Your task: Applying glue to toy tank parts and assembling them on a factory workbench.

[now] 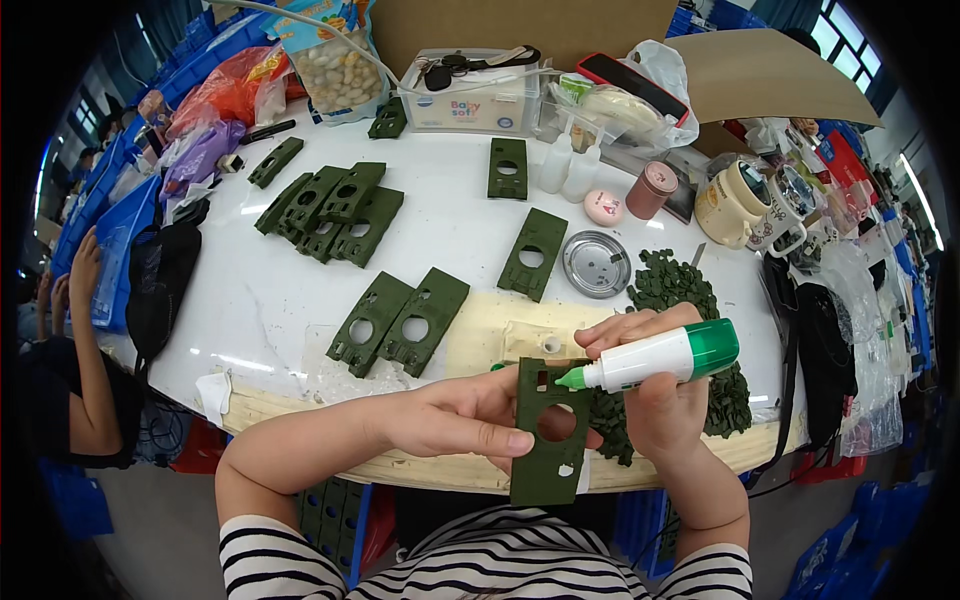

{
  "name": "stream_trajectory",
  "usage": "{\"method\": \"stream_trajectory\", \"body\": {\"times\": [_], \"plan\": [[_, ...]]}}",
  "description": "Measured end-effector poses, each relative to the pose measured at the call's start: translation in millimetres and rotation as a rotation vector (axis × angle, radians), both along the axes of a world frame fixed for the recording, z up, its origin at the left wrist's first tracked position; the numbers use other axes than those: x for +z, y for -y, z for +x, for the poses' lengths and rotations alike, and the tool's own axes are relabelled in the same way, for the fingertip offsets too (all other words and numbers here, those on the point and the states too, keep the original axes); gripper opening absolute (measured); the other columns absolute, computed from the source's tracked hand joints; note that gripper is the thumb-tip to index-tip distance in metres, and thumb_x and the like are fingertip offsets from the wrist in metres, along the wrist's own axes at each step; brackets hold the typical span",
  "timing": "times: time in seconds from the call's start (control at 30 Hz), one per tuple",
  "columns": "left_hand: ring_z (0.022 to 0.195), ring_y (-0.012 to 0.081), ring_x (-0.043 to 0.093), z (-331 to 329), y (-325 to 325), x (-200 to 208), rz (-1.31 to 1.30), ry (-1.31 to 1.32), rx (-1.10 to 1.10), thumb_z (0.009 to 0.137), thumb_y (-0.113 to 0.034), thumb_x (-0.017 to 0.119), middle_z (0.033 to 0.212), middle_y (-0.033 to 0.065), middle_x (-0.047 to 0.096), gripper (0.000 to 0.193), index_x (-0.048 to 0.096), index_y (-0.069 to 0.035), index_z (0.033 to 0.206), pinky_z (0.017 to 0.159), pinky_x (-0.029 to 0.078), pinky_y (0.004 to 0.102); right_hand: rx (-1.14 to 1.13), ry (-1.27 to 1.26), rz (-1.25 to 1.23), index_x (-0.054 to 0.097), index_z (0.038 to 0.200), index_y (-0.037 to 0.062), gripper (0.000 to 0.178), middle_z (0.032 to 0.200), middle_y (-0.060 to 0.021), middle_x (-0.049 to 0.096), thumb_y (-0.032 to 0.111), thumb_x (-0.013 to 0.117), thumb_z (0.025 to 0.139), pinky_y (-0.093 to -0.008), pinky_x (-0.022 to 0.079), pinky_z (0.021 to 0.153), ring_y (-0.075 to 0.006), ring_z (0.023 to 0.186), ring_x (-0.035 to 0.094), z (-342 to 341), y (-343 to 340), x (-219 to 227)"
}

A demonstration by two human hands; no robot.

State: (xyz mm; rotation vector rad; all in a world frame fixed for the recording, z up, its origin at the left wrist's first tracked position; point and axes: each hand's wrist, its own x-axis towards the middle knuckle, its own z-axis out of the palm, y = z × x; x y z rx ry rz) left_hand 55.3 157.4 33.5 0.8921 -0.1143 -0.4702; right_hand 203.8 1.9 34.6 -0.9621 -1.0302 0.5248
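My left hand (455, 415) grips a dark green plastic plate (545, 475) with a large round hole, its thumb lying on the plate's face. In my right hand (665, 420) is a white glue bottle (650, 360) with a green base and a green pointed nozzle. The bottle lies nearly level, and its nozzle tip is at the plate's upper end, near a small rectangular hole. Whether the tip touches the plate I cannot tell. Beneath and beside my right hand lies a heap of small dark green pieces (675, 280), partly hidden by the hand.
More green plates (425, 320) lie about the white table (240, 300), several stacked at the left. A round metal tin (597, 265), squeeze bottles (583, 172), a pink can (652, 190) and a mug (730, 205) stand farther back. At the far left, another person's arm (85, 330) shows.
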Motion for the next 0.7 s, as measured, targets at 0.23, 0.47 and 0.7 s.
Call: {"method": "stream_trajectory", "body": {"times": [0.23, 0.47, 0.7], "plan": [[0.124, 0.0201, 0.042, -0.2, 0.3, -1.7, 0.028, 0.024, 0.009, 0.096, -0.027, 0.048, 0.135, 0.0131, 0.04, 0.064, 0.011, -0.01, 0.144, 0.093, 0.044, 0.0335, 0.015, 0.027, -0.058, 0.044, 0.102, 0.0003, 0.036, 0.096, -0.0167, 0.061, 0.026, 0.064, 0.087, -0.0369, 0.05, 0.083, -0.0252, 0.097, 0.061, -5.8, 1.8, -1.1], [0.125, 0.0313, 0.043, -0.3, 4.7, -6.2, 0.089, 0.049, 0.103, 0.095, -0.023, 0.048, 0.13, 0.0195, 0.044, 0.066, 0.009, -0.005, 0.144, 0.103, 0.036, 0.0436, -0.02, -0.017, -0.023, 0.043, 0.104, 0.0003, 0.035, 0.098, -0.0181, 0.061, 0.024, 0.063, 0.088, -0.0382, 0.05, 0.085, -0.0243, 0.096, 0.061, -3.2, 0.9, 0.3], [0.124, 0.0315, 0.045, 0.1, 5.2, -6.9, 0.089, 0.071, 0.115, 0.095, -0.022, 0.048, 0.13, 0.019, 0.044, 0.066, 0.007, -0.005, 0.144, 0.103, 0.036, 0.0441, -0.045, 0.028, -0.02, 0.044, 0.104, 0.0, 0.034, 0.098, -0.0175, 0.062, 0.023, 0.064, 0.088, -0.0379, 0.049, 0.086, -0.0233, 0.096, 0.06, -3.6, -0.6, -0.9]]}}
